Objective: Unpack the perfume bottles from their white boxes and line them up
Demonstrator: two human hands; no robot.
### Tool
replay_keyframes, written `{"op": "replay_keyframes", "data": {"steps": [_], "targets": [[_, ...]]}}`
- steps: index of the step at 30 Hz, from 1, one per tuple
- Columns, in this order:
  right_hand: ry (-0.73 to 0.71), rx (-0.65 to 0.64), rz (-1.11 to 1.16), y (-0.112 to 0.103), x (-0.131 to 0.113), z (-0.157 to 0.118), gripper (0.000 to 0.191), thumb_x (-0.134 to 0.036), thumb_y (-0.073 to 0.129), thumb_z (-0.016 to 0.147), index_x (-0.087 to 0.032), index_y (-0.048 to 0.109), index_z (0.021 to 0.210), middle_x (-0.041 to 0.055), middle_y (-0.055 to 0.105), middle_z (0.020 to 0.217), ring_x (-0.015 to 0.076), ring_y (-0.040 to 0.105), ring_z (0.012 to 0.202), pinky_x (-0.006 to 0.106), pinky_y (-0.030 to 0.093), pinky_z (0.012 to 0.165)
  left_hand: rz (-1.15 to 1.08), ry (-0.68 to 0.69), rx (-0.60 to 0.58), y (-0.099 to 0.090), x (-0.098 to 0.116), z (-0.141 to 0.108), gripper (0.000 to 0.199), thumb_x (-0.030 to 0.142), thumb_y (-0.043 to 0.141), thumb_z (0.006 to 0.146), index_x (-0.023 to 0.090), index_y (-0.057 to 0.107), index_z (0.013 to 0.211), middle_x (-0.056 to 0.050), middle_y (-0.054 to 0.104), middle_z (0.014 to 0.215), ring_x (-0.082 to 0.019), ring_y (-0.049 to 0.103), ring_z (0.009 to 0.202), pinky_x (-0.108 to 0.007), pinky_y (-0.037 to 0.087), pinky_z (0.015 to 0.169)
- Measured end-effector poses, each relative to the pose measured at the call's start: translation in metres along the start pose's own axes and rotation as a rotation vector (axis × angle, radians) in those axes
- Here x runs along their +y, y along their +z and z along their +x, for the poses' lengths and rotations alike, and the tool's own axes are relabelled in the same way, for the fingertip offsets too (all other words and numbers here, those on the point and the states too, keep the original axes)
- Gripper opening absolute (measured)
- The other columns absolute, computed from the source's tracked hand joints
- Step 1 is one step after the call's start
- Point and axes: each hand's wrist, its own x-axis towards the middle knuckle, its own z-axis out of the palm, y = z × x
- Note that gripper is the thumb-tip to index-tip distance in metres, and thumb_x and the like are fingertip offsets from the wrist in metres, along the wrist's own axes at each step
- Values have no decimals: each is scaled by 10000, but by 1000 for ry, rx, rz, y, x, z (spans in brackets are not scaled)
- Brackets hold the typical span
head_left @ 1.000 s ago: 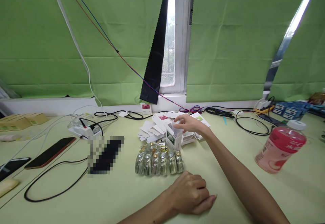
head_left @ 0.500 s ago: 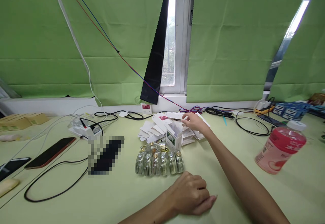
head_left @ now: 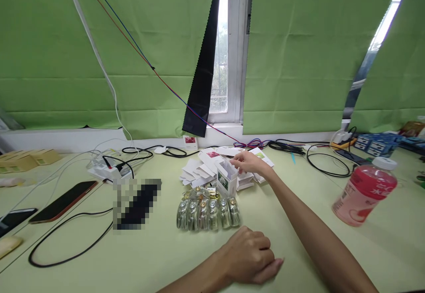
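Note:
My left hand (head_left: pixel 250 255) rests on the table as a fist, knuckles up, just in front of a row of small clear glass bottles (head_left: pixel 208 213). Nothing sticks out from its curled fingers, though the palm side is hidden. My right hand (head_left: pixel 250 162) reaches over a loose pile of white cartons (head_left: pixel 197 171). Its bent fingers are a little apart, with the tips beside the top of an upright white carton (head_left: pixel 226 180) that has a green picture and an open top. Whether the fingertips touch that carton I cannot tell. More bottles lie behind the front row.
A pink drink bottle (head_left: pixel 365 191) stands at the right. Phones (head_left: pixel 64 201) and a power strip (head_left: pixel 111 171) with cables lie at the left. Black cables (head_left: pixel 287 147) run along the wall, and blue packs (head_left: pixel 376 144) sit at the back right.
My right hand has moved slightly left and down, from the flat cartons at the back of the pile to beside the upright carton. My left fist has stayed in place.

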Motion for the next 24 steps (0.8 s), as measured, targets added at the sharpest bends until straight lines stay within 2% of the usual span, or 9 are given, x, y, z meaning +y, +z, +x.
{"op": "replay_keyframes", "data": {"steps": [3,6,9,12,18,24], "targets": [[-44,-37,98,-2,-8,-4,397,-492,533,943,-141,706,876,59,718,763,133,655,639,192,508,532,-8,7,-4,2,0,0,405,295,575,900,181,530,514,19,467,496,-101,445,450,-291,210,406],[-53,-68,182,-2,-11,-6,401,-513,602,895,-136,706,982,69,731,842,125,640,636,210,526,575,-23,7,28,3,0,-1,405,284,568,896,182,529,506,21,462,482,-101,434,442,-302,190,397],[22,-92,190,-1,-14,-8,355,-349,675,849,-130,667,1128,71,744,922,124,652,654,216,530,628,-22,15,32,3,0,0,402,279,573,890,179,530,502,22,458,474,-96,435,435,-304,173,394],[87,-99,177,3,-18,-9,420,-166,665,787,-122,628,1204,64,752,913,135,664,674,214,523,636,-19,16,17,2,0,1,397,276,586,882,174,531,503,21,470,477,-89,459,436,-299,176,401],[119,-51,96,5,-16,-7,406,-91,645,720,-140,693,1120,61,753,810,192,677,673,233,493,564,-2,20,-4,1,1,0,397,280,611,873,171,517,503,23,474,481,-88,483,438,-295,161,408],[88,44,29,-1,-10,-7,352,-67,666,663,-130,743,1000,87,758,867,235,684,794,237,476,606,-14,16,-9,1,2,-1,400,276,603,876,170,513,501,24,460,477,-84,457,428,-291,153,414]]}}
